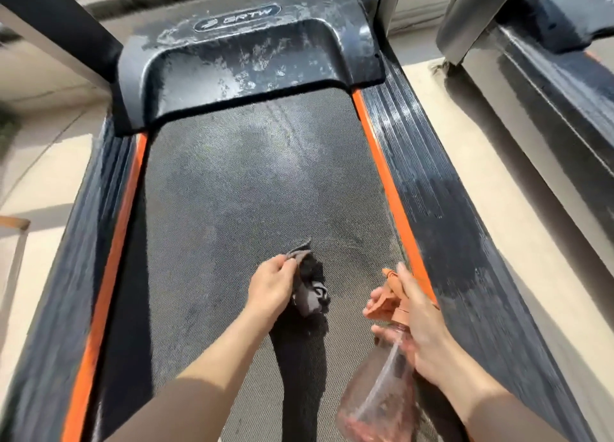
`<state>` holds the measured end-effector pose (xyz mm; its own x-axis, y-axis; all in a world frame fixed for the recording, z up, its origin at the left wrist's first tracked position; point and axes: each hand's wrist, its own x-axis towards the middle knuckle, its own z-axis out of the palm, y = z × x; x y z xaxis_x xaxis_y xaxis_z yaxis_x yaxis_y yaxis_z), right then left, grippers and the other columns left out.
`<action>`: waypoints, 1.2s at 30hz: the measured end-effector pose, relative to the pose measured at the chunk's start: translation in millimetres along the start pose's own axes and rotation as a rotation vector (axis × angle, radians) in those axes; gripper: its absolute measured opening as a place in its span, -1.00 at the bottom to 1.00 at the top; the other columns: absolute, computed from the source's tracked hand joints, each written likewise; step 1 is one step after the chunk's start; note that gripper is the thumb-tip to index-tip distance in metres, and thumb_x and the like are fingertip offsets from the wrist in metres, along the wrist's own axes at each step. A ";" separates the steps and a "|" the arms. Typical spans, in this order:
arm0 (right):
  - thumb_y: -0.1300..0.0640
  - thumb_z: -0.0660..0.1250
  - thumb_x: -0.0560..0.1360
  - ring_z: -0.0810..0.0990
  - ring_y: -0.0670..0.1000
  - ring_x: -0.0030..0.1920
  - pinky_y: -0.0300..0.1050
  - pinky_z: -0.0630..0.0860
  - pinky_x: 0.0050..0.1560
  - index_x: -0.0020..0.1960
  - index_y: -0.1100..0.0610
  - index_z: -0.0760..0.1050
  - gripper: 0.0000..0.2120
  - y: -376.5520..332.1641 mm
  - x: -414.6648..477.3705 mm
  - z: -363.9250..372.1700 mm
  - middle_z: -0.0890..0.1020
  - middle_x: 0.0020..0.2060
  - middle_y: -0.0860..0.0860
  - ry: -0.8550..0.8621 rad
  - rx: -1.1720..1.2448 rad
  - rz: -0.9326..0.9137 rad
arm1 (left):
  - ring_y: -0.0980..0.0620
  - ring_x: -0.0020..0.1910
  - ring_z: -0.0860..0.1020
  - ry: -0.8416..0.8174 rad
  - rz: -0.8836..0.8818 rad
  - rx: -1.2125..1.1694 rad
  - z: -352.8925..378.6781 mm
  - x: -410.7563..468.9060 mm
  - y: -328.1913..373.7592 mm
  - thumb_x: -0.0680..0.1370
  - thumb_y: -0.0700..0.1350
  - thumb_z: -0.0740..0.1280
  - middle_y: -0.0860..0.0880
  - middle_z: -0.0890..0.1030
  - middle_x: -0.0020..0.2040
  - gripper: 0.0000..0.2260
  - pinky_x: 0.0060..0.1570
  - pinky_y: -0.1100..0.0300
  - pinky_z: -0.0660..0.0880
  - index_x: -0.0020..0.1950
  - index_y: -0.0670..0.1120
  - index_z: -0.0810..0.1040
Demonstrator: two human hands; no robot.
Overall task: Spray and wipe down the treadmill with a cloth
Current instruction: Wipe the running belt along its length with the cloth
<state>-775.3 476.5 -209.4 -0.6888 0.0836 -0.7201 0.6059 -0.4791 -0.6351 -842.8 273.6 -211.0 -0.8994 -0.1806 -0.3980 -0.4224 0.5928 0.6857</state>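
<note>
The treadmill's grey belt (239, 189) runs away from me between orange strips and black side rails. Its black motor cover (246, 59) at the far end carries wet streaks. My left hand (270, 287) grips a crumpled grey cloth (310, 293) just above the belt near its middle. My right hand (420, 328) holds a clear spray bottle (378, 398) by the neck, fingers round its orange trigger head (387, 300), nozzle pointing forward over the belt's right side.
The right side rail (442, 209) looks wet in patches. Black uprights (63, 26) rise at the far left and right. A second machine (548, 86) stands to the right across a strip of beige floor (491, 189). A wooden stand (15, 224) is at the left edge.
</note>
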 end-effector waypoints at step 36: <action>-0.09 0.34 0.55 0.47 0.04 -0.61 -0.26 0.37 -0.57 -0.12 0.16 0.51 -0.70 -26.3 39.1 200.1 0.51 -0.52 0.09 -0.314 -0.600 0.023 | 0.06 -0.02 0.58 -0.166 0.152 -0.060 -191.3 46.1 -17.2 0.66 -0.18 0.14 0.01 0.65 -0.03 -0.75 0.07 0.22 0.49 0.05 0.04 0.59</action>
<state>-897.9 317.5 -165.0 -0.7009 -0.2226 -0.6777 0.6755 0.0981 -0.7308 -898.5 104.9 -124.5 -0.9246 0.0418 -0.3787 -0.2938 0.5544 0.7787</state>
